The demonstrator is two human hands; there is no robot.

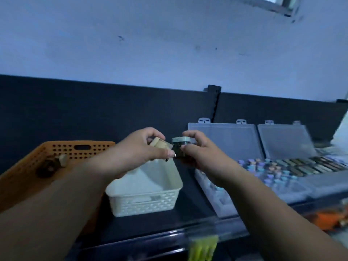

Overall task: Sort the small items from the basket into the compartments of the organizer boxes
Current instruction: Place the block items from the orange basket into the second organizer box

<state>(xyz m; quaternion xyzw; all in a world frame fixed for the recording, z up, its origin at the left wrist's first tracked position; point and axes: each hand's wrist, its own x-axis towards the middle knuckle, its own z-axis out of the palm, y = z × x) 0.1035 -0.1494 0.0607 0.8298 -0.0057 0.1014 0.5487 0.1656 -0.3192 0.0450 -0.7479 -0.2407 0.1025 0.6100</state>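
Above the white basket (pixel 145 204), the left hand (pixel 139 147) pinches a beige-capped vial (pixel 159 143) and the right hand (pixel 199 151) grips a green-lidded dark jar (pixel 181 141). The orange basket (pixel 24 172) holds a few items, and the open organizer boxes (pixel 224 200) hold pastel-capped pieces (pixel 267 168). The white basket's sticker (pixel 154 198) is blurred.

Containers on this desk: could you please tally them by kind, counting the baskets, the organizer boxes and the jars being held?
Baskets: 2 (orange basket, white basket)
Organizer boxes: 2 (nearer box, farther box), both with lids up
Held jars: 2 (beige-lidded jar in the left hand, green-lidded jar in the right hand)
Total: 6
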